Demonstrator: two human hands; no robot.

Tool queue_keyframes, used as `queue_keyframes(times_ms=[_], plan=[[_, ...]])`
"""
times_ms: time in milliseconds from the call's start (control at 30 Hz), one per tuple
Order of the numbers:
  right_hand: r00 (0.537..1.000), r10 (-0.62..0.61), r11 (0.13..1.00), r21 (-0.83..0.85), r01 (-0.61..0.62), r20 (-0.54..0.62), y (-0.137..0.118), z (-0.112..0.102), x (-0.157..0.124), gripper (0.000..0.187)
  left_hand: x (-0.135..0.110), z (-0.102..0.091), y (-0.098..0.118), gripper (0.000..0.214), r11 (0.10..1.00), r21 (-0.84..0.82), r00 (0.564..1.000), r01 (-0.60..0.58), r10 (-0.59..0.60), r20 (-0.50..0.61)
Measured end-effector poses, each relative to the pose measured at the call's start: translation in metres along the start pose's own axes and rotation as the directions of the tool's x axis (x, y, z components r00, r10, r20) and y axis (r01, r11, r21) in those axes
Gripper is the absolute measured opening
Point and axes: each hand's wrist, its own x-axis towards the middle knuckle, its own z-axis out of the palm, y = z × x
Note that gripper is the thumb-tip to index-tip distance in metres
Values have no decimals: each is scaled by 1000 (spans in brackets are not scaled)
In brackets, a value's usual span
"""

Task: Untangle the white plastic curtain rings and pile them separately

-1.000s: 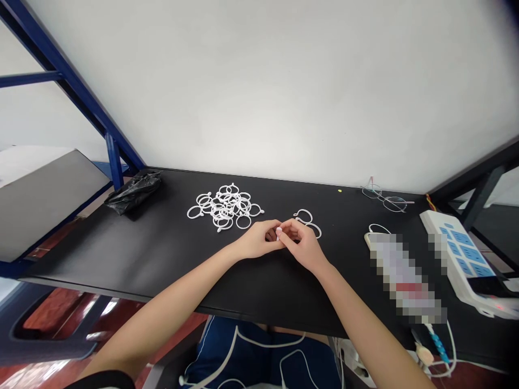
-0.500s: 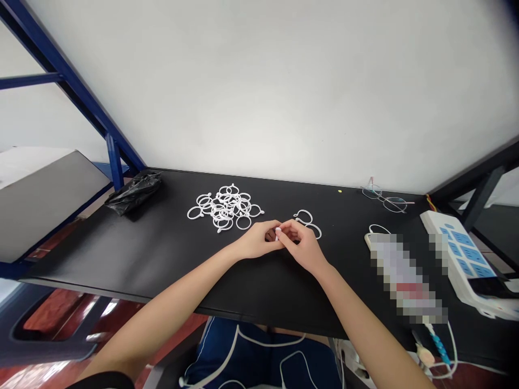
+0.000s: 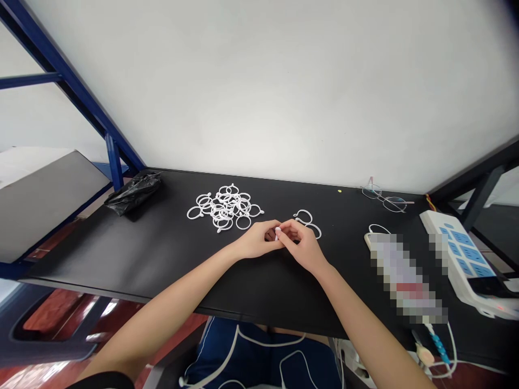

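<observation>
Just above the black table [image 3: 259, 286], my left hand [image 3: 259, 239] and my right hand [image 3: 302, 244] meet at the fingertips, both closed. Between them is a white curtain ring [image 3: 278, 232], of which only a small white end shows; the fingers hide the rest. Left of the hands lies a loose pile of several white curtain rings [image 3: 243, 222], each with a small knob or eyelet. Two more rings [image 3: 306, 214] rest right behind my right hand, one partly covered by it.
A crumpled black plastic bag [image 3: 133, 194] lies at the table's left end. Eyeglasses [image 3: 383, 199] sit near the wall at the right. Closer in are a pixelated phone [image 3: 405, 275] with cables and a white power strip [image 3: 466, 259]. A blue metal frame [image 3: 81, 86] rises at left.
</observation>
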Motion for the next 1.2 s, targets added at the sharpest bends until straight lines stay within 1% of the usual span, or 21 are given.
queue_keyframes(times_ms=[333, 633, 733, 833, 1100, 1200], plan=[[1000, -5, 1000, -3, 5, -3, 0, 0, 1, 16, 0, 0, 0, 15, 1000, 15, 1000, -6, 6, 10], [1000, -26, 1000, 3, 25, 14, -2, 0, 0, 12, -1, 0, 8, 11, 986, 163, 999, -23, 26, -18], [999, -33, 999, -7, 33, 17, -2, 0, 0, 12, -1, 1, 8, 10, 982, 187, 999, -36, 42, -25], [999, -37, 999, -12, 37, 17, -2, 1, 0, 12, -1, 1, 8, 11, 980, 192, 998, -48, 54, -28], [1000, -11, 1000, 14, 11, 13, -1, 0, 1, 15, 0, 0, 4, 16, 993, 117, 1000, -22, 23, -5], [1000, 5, 1000, 26, -5, 11, -1, 0, 1, 16, 0, -1, 3, 18, 992, 121, 1000, -20, 22, -16]])
